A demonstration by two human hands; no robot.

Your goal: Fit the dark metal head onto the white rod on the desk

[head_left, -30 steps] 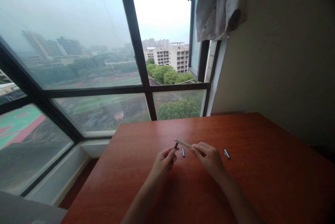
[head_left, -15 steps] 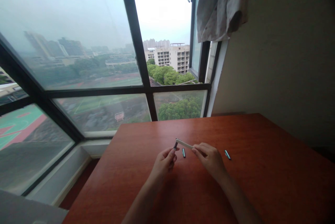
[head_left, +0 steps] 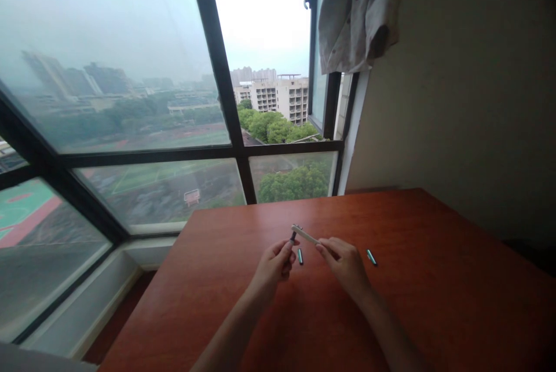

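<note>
Pale stick (head_left: 308, 236) is pinched in the right hand (head_left: 346, 262) over the reddish table (head_left: 208, 291), far end by a small dark piece (head_left: 293, 237) the left hand (head_left: 271, 267) is gripping; maybe touching, too tiny to tell.

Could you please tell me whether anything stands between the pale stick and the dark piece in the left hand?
Nothing visible does: the far end of the pale stick appears to meet the dark piece in the left hand. A small cylinder lies nearby, not between them.
</note>
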